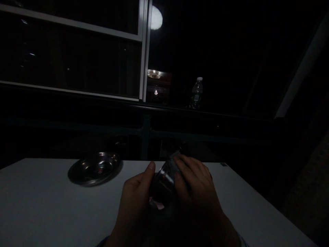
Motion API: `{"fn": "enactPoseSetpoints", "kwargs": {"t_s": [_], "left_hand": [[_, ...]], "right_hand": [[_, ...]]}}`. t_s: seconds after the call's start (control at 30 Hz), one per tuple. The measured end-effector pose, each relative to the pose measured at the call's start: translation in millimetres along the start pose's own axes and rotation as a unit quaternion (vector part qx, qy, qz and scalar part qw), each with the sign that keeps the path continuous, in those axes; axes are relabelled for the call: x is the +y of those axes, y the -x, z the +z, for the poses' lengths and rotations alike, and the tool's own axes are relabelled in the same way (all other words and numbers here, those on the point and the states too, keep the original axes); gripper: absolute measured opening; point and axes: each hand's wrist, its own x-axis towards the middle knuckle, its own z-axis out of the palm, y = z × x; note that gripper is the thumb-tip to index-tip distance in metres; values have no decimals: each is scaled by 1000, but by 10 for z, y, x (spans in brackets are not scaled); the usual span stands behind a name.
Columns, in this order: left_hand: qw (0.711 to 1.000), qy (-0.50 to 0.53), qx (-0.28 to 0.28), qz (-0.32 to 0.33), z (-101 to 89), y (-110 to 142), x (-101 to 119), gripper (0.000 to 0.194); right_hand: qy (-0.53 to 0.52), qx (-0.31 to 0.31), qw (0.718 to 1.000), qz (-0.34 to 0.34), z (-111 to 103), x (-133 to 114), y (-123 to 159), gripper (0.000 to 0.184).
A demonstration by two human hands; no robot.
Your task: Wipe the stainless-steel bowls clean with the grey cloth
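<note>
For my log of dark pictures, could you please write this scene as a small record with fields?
light: dim
left hand: holds a dark shiny object, too dark to identify
right hand: presses what looks like a grey cloth against that object
table: pale top
metal dish: on the table, towards its far left
bottle: clear, white cap, upright, beyond the table
window frame: pale, beyond the table
</note>
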Motion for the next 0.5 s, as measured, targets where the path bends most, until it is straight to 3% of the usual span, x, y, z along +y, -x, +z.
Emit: {"fn": "enactPoseSetpoints", "kwargs": {"t_s": [0.17,0.37,0.5], "left_hand": [[1000,16,24,7,-19,-29,44,43],[1000,-25,7,-8,-10,-10,21,45],[1000,-17,17,16,-26,-17,16,43]], "right_hand": [[-14,16,997,-76,46,-150,17,27],[-4,2,1000,25,-33,42,-23,31],[1,0,999,-51,-12,-82,-1,29]]}}
